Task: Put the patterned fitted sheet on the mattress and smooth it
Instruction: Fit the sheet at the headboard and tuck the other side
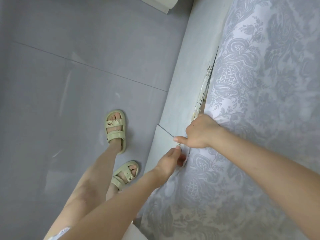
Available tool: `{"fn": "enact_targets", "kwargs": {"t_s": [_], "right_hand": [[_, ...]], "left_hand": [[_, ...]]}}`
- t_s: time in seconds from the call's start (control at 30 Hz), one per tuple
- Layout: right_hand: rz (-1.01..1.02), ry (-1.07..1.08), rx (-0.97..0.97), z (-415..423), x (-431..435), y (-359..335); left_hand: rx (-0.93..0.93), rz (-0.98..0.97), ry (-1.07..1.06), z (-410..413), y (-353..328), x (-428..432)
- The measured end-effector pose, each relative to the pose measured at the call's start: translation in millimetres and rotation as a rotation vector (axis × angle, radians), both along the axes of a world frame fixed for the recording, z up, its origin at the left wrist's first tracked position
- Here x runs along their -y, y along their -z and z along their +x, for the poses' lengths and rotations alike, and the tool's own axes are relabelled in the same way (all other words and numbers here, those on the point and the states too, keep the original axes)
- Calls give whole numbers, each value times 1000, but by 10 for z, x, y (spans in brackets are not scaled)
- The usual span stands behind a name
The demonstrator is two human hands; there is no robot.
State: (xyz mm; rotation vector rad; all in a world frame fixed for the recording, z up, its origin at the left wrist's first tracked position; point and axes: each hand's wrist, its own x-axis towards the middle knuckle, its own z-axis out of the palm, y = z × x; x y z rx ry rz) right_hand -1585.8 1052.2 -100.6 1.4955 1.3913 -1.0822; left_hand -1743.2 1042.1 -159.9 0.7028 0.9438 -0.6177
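Observation:
The patterned fitted sheet [259, 104], pale lilac with grey floral print, covers the mattress along the right side of the view. Its side edge runs down beside the pale bed frame [183, 87]. My right hand [199, 132] is pushed down between the sheet's edge and the frame, fingers hidden in the gap, thumb sticking out to the left. My left hand [170, 159] is just below it, fingers curled on the sheet's hem at the mattress side. The mattress itself is hidden under the sheet.
The grey tiled floor [69, 75] fills the left. My two feet in pale green sandals [115, 130] stand close beside the frame. The frame's inner edge shows chipped paint [204, 87]. A white furniture corner [164, 4] is at the top.

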Motion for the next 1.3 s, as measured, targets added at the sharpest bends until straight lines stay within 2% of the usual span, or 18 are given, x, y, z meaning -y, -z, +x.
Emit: {"fn": "enact_targets", "kwargs": {"t_s": [0.13,0.27,0.33,0.5,0.6,0.7,0.77,0.9,1.0,1.13,1.2,1.3], "right_hand": [[157,182,24,37,98,-166],[152,54,23,-23,121,-61],[109,0,42,-53,118,19],[132,53,0,-29,132,-2],[104,-1,38,-19,141,-30],[-33,-77,84,-98,80,81],[-99,-93,89,-141,8,121],[-124,-28,59,-34,12,36],[-106,-22,57,7,44,25],[-171,-122,100,-54,-2,247],[-78,-99,67,-37,8,271],[173,140,-36,22,55,132]], "left_hand": [[36,-19,0,-16,-16,204],[9,-41,48,81,-17,393],[74,-85,53,183,-55,401],[-23,-188,91,281,-93,182],[-35,-110,103,272,-56,136],[-74,75,-150,200,25,110],[-42,-18,-278,136,72,126],[4,-279,-138,230,58,356],[-13,-299,-55,386,135,459],[-78,-269,-33,446,211,353],[-93,-181,-21,382,144,266],[-82,-20,-128,34,-31,180]]}}
